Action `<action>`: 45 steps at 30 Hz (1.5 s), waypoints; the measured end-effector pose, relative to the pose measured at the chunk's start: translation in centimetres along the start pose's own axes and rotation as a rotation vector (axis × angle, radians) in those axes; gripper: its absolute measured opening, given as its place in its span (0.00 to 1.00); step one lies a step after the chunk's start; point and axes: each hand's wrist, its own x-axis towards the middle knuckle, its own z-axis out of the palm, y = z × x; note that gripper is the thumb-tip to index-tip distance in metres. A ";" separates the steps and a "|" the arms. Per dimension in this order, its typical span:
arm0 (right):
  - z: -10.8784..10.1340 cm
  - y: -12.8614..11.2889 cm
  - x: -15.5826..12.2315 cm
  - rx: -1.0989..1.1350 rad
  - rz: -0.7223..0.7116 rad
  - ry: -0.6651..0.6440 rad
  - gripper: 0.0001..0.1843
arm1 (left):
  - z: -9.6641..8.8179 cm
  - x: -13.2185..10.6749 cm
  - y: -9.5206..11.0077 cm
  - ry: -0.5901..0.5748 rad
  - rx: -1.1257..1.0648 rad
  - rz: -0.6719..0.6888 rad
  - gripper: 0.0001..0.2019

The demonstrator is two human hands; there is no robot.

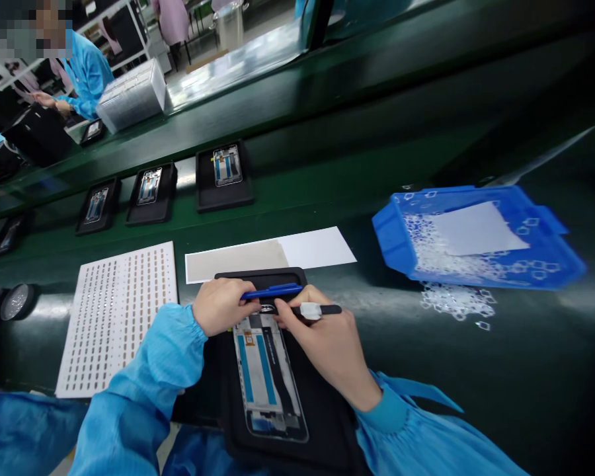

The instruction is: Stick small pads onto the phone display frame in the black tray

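A phone frame (268, 377) with blue strips and a black ribbon lies face up in a black tray (327, 410) in front of me. My left hand (224, 305) is closed on a blue pen-shaped tool (277, 291), which lies crosswise over the frame's top end. From the other side, my right hand (327, 337) grips slim black tweezers (333, 309) with white tape wound around the shaft. Their tips are hidden by my fingers near the frame's top edge. Both hands are close together there.
Left of the tray is a white sheet with rows of small parts (123, 311). A white and grey strip (320, 248) lies behind it. At right, a blue bin (550, 264) holds clear pieces, some spilled (456, 301). More trays (233, 198) stand farther back; a co-worker (86, 66) sits beyond.
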 end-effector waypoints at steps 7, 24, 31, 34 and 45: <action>-0.2 -0.1 -0.3 0.015 -0.003 0.019 0.17 | -0.5 0.9 0.2 -0.072 0.065 0.015 0.07; -0.5 0.4 -0.7 0.061 -0.155 0.195 0.14 | 0.0 -2.0 -1.2 0.225 -0.208 -0.007 0.10; -0.8 2.9 -3.6 0.345 0.154 0.395 0.15 | 7.3 -12.4 -2.5 0.353 -0.471 -0.283 0.20; 0.4 2.5 -5.0 0.447 0.247 0.349 0.18 | 10.8 -15.7 -1.3 0.292 -0.544 -0.311 0.28; -5.8 1.3 1.7 0.642 0.166 0.704 0.17 | 2.4 -6.3 -0.6 0.247 -1.316 -0.251 0.37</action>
